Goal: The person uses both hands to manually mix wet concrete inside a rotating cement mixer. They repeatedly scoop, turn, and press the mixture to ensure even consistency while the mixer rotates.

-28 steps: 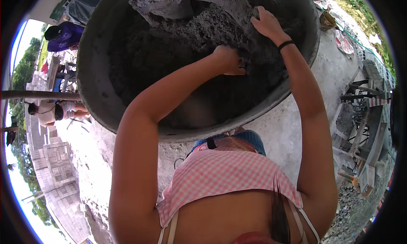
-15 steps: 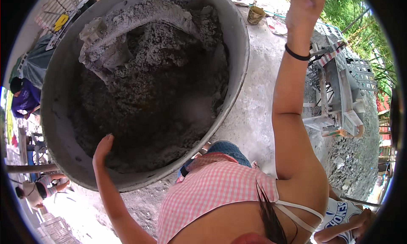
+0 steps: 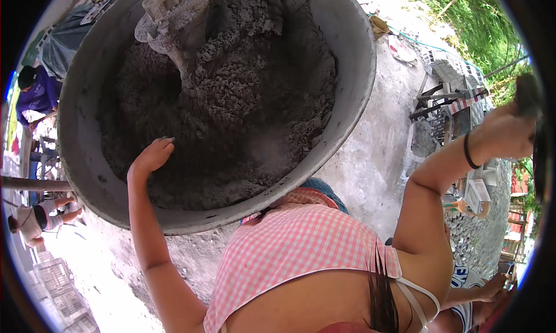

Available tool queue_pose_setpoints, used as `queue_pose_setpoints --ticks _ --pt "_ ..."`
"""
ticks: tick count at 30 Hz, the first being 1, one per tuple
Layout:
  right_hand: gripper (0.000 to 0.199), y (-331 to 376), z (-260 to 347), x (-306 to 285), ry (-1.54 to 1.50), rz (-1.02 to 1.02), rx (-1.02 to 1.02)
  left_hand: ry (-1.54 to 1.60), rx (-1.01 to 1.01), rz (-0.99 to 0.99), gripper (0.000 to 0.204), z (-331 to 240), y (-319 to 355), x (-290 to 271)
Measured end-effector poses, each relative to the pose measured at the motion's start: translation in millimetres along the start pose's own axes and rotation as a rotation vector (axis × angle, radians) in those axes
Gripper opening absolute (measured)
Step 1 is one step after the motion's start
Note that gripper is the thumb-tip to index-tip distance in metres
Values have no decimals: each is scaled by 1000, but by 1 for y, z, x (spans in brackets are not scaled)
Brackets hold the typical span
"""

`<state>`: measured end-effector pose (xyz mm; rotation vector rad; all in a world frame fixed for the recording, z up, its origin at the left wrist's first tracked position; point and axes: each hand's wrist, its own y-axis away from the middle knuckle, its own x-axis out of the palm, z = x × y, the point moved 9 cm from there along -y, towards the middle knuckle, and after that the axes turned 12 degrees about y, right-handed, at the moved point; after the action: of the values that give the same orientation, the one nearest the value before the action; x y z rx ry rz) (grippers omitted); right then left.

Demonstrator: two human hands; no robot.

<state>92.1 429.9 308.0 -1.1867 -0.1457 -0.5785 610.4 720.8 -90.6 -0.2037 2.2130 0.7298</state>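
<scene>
A big round grey mixing drum (image 3: 360, 101) stands in front of me with dark grey, crumbly mortar-like mix (image 3: 231, 95) inside. At its far left, a paddle arm (image 3: 165, 14) crusted with grey material reaches into the mix. My left hand (image 3: 152, 156) hangs over the near left part of the drum, fingers loosely bent and nothing visible in them. Out to the far right, my right hand (image 3: 509, 133), with a black band at its wrist, is closed round a dark object (image 3: 528, 95). That object is blurred at the picture's rim, and its kind is unclear.
Grey dusty ground (image 3: 370, 165) lies right of the drum, with a metal frame (image 3: 452, 110) and gravel beyond. A bucket (image 3: 379, 27) stands at the far right of the drum. People are at the left, one in a purple shirt (image 3: 39, 95), and another sits at the lower right.
My right hand has swung from the top of the view out to the far right and nearer. My left hand has shifted slightly up over the mix. The paddle arm shows a different position.
</scene>
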Motion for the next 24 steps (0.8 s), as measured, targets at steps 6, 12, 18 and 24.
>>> queue_pose_setpoints --ticks 6,12,18,24 --pt "45 299 -58 116 -5 1453 357 60 -84 34 48 4 10 4" --pt "44 429 9 86 -173 1939 201 42 -4 181 51 -12 16 51" --pt "48 492 36 11 -283 2684 -259 -105 -20 552 55 -22 13 150" --pt "50 508 5 7 -40 2684 -223 -64 -58 609 54 -28 5 159"
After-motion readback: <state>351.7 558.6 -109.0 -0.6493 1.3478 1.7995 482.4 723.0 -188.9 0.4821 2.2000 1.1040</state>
